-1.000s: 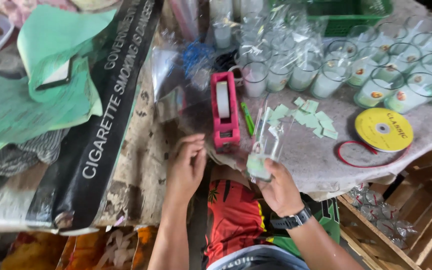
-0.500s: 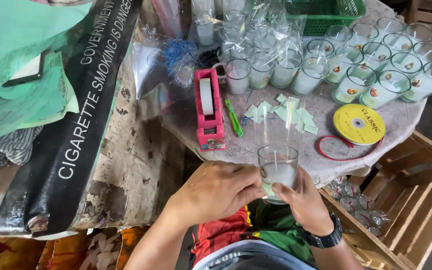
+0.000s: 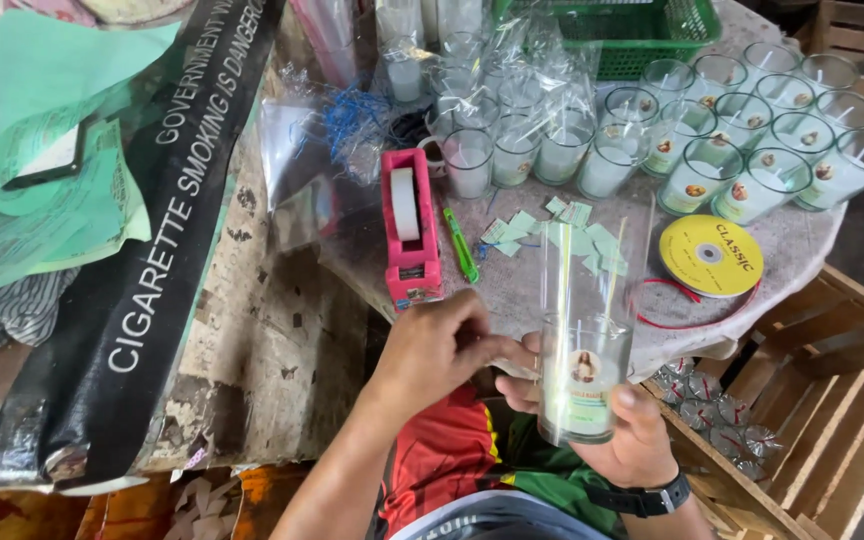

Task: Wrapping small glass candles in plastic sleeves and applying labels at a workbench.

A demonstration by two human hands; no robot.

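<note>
My right hand [image 3: 620, 430] grips a glass candle jar [image 3: 582, 380] with white wax and a small picture label, sleeved in a tall clear plastic bag [image 3: 592, 270] that stands up above it. My left hand [image 3: 437, 345] is beside the jar on its left, fingers pinched together and touching the bag's lower edge near my right fingers. A wristwatch [image 3: 657, 495] is on my right wrist. Just beyond my left hand sits a pink tape dispenser [image 3: 408, 230] with a white tape roll. Small green paper labels [image 3: 552, 232] lie scattered on the table behind the jar.
Many glass candle jars [image 3: 742, 160] stand on the round table, some bagged [image 3: 512, 120]. A yellow ribbon spool [image 3: 710, 256], a green cutter [image 3: 460, 245], a green basket [image 3: 642, 30], a black printed banner [image 3: 152, 260] and wooden crates [image 3: 802, 400] lie around.
The jar went from near the table edge into my lap, held by my right hand. My left hand came in beside it and now pinches at the bag's lower left.
</note>
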